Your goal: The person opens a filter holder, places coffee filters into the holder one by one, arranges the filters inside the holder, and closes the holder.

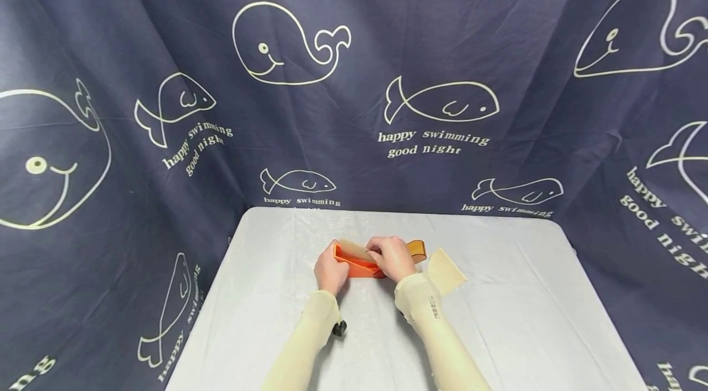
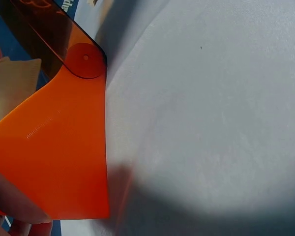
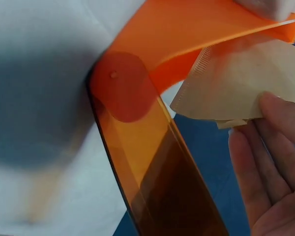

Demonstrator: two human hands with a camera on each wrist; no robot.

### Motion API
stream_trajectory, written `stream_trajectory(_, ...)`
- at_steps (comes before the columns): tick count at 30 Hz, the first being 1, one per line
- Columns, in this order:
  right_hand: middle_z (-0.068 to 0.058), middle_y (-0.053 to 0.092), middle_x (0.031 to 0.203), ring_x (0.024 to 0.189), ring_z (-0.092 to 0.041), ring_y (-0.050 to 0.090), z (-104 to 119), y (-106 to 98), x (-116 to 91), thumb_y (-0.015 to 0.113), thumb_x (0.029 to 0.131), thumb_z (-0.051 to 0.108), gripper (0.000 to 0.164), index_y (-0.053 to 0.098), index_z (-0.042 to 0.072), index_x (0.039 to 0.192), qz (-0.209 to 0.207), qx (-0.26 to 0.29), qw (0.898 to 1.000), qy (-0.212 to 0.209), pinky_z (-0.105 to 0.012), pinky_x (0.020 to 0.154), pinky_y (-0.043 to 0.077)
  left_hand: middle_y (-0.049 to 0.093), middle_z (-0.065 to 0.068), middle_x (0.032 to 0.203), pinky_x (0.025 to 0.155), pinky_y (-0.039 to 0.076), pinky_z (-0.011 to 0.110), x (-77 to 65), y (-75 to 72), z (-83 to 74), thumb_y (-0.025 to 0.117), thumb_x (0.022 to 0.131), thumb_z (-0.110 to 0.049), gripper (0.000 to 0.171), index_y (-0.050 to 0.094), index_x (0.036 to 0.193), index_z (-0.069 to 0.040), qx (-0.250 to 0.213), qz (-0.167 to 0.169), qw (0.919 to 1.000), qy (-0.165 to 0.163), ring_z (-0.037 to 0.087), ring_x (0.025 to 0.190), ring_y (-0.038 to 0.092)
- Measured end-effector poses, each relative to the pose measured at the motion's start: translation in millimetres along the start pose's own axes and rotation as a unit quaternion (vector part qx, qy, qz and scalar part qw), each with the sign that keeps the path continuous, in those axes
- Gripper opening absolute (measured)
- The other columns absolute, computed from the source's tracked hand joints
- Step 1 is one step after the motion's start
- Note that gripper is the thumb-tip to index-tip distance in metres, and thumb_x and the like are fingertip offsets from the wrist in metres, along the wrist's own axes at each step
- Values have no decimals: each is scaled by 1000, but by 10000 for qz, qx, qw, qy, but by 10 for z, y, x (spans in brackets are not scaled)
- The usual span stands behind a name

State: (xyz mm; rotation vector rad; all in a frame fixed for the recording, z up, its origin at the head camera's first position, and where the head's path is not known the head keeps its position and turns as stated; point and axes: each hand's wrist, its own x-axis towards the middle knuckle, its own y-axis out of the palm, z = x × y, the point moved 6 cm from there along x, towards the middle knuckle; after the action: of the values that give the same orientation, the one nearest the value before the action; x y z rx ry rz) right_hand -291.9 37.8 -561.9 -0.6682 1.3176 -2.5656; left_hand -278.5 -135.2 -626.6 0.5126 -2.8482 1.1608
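My left hand (image 1: pixel 330 269) grips the end of an orange plastic coffee filter holder (image 1: pixel 361 269). Its amber see-through lid (image 3: pixel 160 167) is swung open on a round hinge, pointing to the right. Tan paper coffee filters (image 3: pixel 241 81) stick out of the holder's mouth. With thumb and fingers, my right hand (image 1: pixel 393 257) pinches their edge, as the right wrist view shows. In the left wrist view the holder's side wall (image 2: pixel 64 147) hides most of the papers, and left fingers (image 2: pixel 19 199) curl round its lower corner.
Another paper filter (image 1: pixel 447 271) lies on the white-covered table (image 1: pixel 498 329), just right of my right wrist. Behind and at both sides hangs a dark blue curtain (image 1: pixel 365 151) with fish and whale drawings.
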Motion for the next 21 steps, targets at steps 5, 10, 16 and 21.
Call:
stream_trajectory(5,6,76,79,74,-16,69,-32,88,-6,83,86,12,7,78,17,84,90,37,9999,116,-37,73,56,76,3,90,71,54,49,-3,-4,-5,62,66,3,36,68,95,-18,-9,-31,10000,6,31,79,70)
stream_trajectory(10,7,75,77,73,-15,69,-59,169,-10,82,87,14,6,78,18,85,125,-84,9997,175,-36,72,55,75,3,86,67,52,48,-5,-10,-1,62,65,4,34,67,92,-17,-20,-78,10000,50,31,75,69)
stream_trajectory(16,9,73,75,70,-13,66,-51,217,-9,82,88,16,7,77,19,84,248,-230,9993,184,-34,69,53,75,2,85,69,53,47,8,9,16,62,66,4,33,66,90,-18,-25,-78,10000,43,29,75,69)
stream_trajectory(21,8,74,75,70,-14,66,-29,234,6,82,88,14,9,76,19,83,288,-287,9990,197,-35,70,54,74,1,83,67,52,46,23,17,31,62,65,4,32,65,88,-19,-14,-92,9999,79,29,73,68)
